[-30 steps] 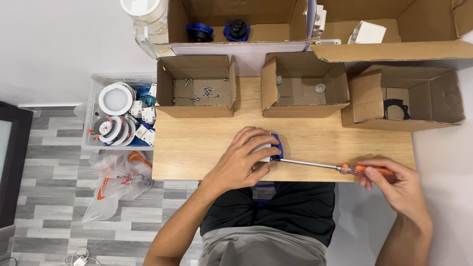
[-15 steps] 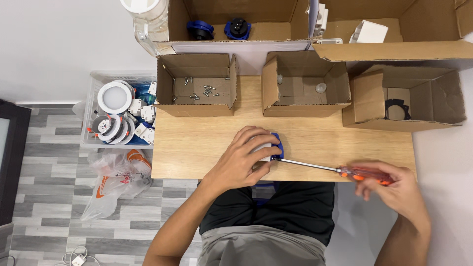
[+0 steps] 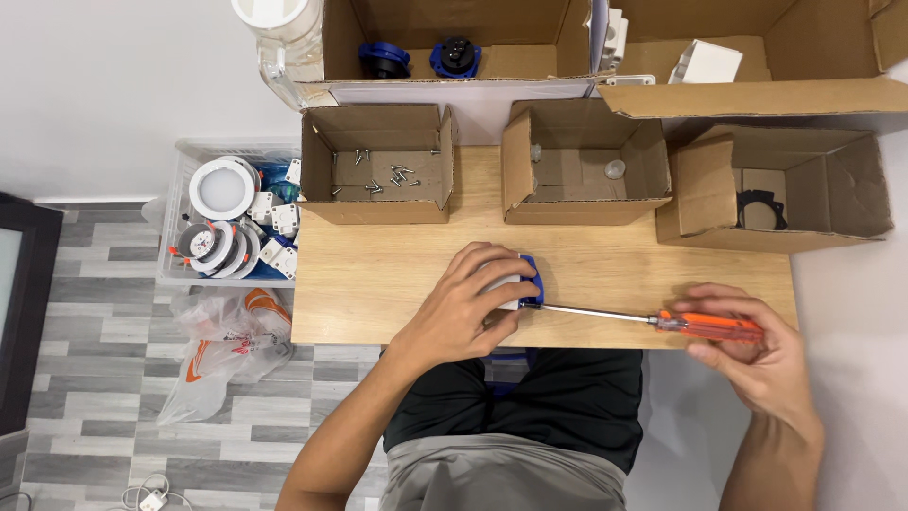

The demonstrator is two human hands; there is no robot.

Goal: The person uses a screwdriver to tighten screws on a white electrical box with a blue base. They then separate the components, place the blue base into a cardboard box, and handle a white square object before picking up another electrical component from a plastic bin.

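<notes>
Since the earlier frame the right hand (image 3: 757,355) has slid a little along the screwdriver (image 3: 653,320) and sits slightly lower, while the left hand (image 3: 478,303) has hardly shifted. The right hand is closed around the orange handle, fingers curled over it, just off the right front corner of the bench (image 3: 378,284). The thin metal shaft runs flat and leftward across the front edge of the wood, and its tip meets the blue and white part (image 3: 528,279) under the left hand. That hand is pressed down over the part, fingers spread and wrapped on it, so only a blue edge and a bit of white show at the fingertips. The part lies on the bench near the front edge, about midway along it.

Behind the hands three open cardboard boxes stand in a row. The left box (image 3: 376,170) holds loose screws (image 3: 397,176) scattered on its floor. The middle box (image 3: 582,166) holds a couple of small pale pieces. The right box (image 3: 785,189) holds a dark ring-shaped piece (image 3: 759,208). A bigger carton (image 3: 454,43) farther back contains two blue and black parts (image 3: 456,57). On the floor to the left, a clear plastic bin (image 3: 227,222) is packed with round white lamps, and a crumpled plastic bag (image 3: 227,345) lies in front of it.
</notes>
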